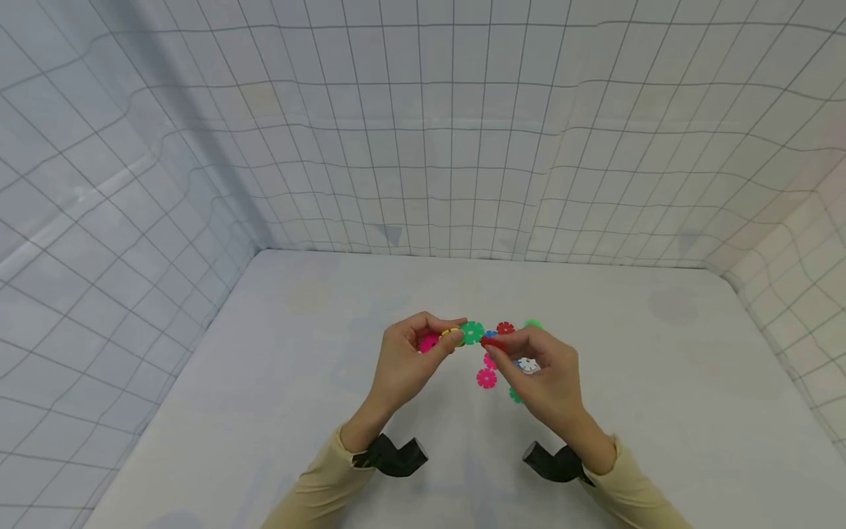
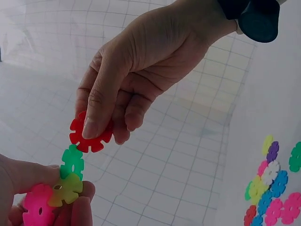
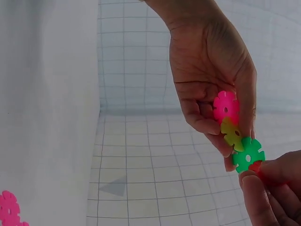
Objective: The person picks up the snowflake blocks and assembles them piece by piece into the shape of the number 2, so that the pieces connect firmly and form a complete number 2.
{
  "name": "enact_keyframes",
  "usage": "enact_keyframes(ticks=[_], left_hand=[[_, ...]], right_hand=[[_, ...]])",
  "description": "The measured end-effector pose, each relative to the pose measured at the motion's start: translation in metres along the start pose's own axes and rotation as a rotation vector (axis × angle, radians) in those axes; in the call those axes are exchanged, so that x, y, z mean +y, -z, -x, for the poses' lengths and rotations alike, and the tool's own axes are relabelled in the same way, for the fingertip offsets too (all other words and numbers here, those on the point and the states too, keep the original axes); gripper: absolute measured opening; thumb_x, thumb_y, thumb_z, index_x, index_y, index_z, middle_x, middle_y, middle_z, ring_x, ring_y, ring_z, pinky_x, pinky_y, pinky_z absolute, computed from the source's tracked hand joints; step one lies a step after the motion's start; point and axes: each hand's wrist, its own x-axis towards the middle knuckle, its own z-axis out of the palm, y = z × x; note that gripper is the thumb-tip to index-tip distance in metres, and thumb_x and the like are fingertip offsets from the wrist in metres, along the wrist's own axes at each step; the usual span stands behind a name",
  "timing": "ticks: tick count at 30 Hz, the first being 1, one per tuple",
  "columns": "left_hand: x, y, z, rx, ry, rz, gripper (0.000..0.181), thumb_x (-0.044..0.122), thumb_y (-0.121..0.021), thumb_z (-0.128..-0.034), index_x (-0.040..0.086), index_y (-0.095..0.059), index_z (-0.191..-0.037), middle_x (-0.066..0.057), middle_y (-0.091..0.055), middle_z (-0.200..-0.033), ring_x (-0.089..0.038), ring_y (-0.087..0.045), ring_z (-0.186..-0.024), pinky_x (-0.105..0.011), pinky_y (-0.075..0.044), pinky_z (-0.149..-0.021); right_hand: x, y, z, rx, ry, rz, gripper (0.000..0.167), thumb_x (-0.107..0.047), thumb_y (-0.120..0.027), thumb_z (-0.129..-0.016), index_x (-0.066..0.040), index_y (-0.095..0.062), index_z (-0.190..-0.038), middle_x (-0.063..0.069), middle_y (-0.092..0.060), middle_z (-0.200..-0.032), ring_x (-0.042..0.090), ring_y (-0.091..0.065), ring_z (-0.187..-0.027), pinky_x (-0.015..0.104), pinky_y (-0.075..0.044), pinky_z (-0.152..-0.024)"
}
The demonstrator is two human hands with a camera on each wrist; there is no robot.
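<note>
My left hand (image 1: 405, 360) grips a short chain of notched plastic snowflake discs: a pink disc (image 2: 38, 205), a yellow disc (image 2: 69, 190) and a green disc (image 2: 72, 162). The yellow one sits between thumb and fingers, while the green one sticks out toward the right hand. A red snowflake disc (image 2: 99, 142) is pinched between thumb and fingers of my right hand (image 1: 548, 378). Its edge meets the green disc's free edge; how deep the slots interlock cannot be seen. Both hands are held above the table.
More snowflake discs lie on the white table (image 1: 297, 411) under and around the right hand, among them a pink disc (image 1: 486, 378), a red disc (image 1: 505, 328) and a white disc (image 2: 270, 172). White walls with a grid of lines (image 1: 463, 147) stand behind and at both sides.
</note>
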Motion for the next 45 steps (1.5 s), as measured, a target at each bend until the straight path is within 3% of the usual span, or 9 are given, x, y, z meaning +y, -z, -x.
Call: enact_keyframes(ticks=[5,9,12,16,21,24,34,40,45], left_hand=[[0.020,-0.002,0.003,-0.021,-0.075,-0.075,0.007,-0.006,-0.067,-0.0839,-0.007,-0.066,-0.091,-0.017,-0.069,-0.099,-0.020,-0.067,-0.071,-0.022,-0.047,-0.053],[0.022,-0.004,0.004,-0.021,-0.122,-0.120,0.007,-0.007,-0.068,-0.0831,-0.007,-0.066,-0.090,-0.017,-0.070,-0.095,-0.019,-0.063,-0.062,-0.022,-0.040,-0.045],[0.021,-0.006,0.004,-0.010,-0.148,-0.119,0.006,-0.008,-0.068,-0.0823,-0.008,-0.066,-0.088,-0.016,-0.070,-0.087,-0.021,-0.068,-0.073,-0.022,-0.040,-0.044],[0.021,-0.008,0.005,-0.008,-0.166,-0.097,0.006,-0.011,-0.068,-0.0812,-0.010,-0.065,-0.087,-0.017,-0.069,-0.080,-0.025,-0.068,-0.086,-0.022,-0.042,-0.043],[0.021,-0.009,0.005,-0.013,-0.175,-0.090,0.006,-0.012,-0.067,-0.0809,-0.012,-0.064,-0.086,-0.020,-0.069,-0.084,-0.027,-0.069,-0.082,-0.022,-0.044,-0.044],[0.019,-0.009,0.005,-0.022,-0.187,-0.088,0.006,-0.012,-0.067,-0.0810,-0.012,-0.064,-0.087,-0.020,-0.069,-0.083,-0.028,-0.068,-0.086,-0.023,-0.045,-0.044],[-0.015,-0.006,0.001,-0.047,-0.252,-0.078,0.008,-0.003,-0.070,-0.0828,-0.002,-0.068,-0.090,-0.009,-0.071,-0.089,-0.019,-0.066,-0.096,-0.029,-0.053,-0.054],[-0.017,-0.004,0.000,-0.035,-0.203,-0.092,0.008,0.005,-0.070,-0.0855,0.001,-0.069,-0.091,-0.003,-0.071,-0.084,-0.014,-0.068,-0.084,-0.025,-0.039,-0.041],[-0.014,-0.001,0.000,-0.037,-0.077,-0.051,0.011,0.009,-0.069,-0.0871,0.001,-0.067,-0.093,-0.006,-0.071,-0.099,-0.018,-0.068,-0.074,-0.029,-0.053,-0.057]], right_hand=[[0.015,0.005,0.009,-0.004,-0.001,0.057,0.021,0.008,-0.077,-0.073,0.003,-0.063,-0.088,0.009,-0.069,-0.080,0.016,-0.067,-0.064,0.022,-0.054,-0.060],[0.024,0.008,0.014,-0.022,-0.024,0.058,0.017,-0.009,-0.077,-0.080,0.000,-0.064,-0.086,0.008,-0.070,-0.080,0.014,-0.068,-0.065,0.023,-0.054,-0.060],[0.024,0.009,0.016,-0.033,-0.049,0.042,0.021,-0.019,-0.074,-0.083,0.000,-0.065,-0.086,0.009,-0.070,-0.080,0.014,-0.068,-0.065,0.023,-0.054,-0.061],[0.023,0.007,0.017,-0.026,-0.066,0.016,0.017,-0.011,-0.076,-0.080,0.000,-0.066,-0.087,0.010,-0.070,-0.081,0.016,-0.068,-0.065,0.024,-0.054,-0.061],[0.021,0.005,0.017,-0.007,-0.052,-0.007,0.017,0.003,-0.078,-0.074,0.002,-0.066,-0.087,0.012,-0.070,-0.079,0.018,-0.067,-0.062,0.025,-0.054,-0.060],[0.021,0.005,0.017,-0.011,-0.048,-0.010,0.014,-0.002,-0.077,-0.077,0.002,-0.066,-0.086,0.012,-0.069,-0.079,0.017,-0.066,-0.061,0.024,-0.054,-0.059],[0.023,0.007,0.015,-0.063,-0.038,0.001,0.026,-0.025,-0.071,-0.085,0.000,-0.066,-0.082,0.010,-0.069,-0.076,0.015,-0.067,-0.061,0.023,-0.054,-0.058],[0.022,0.009,0.012,-0.082,-0.095,-0.036,0.014,0.001,-0.076,-0.076,0.001,-0.067,-0.087,0.010,-0.070,-0.079,0.016,-0.069,-0.066,0.027,-0.055,-0.060],[0.021,0.012,0.013,-0.095,-0.163,-0.125,0.032,0.020,-0.072,-0.071,0.003,-0.066,-0.097,0.013,-0.069,-0.083,0.020,-0.068,-0.067,0.030,-0.055,-0.060]])
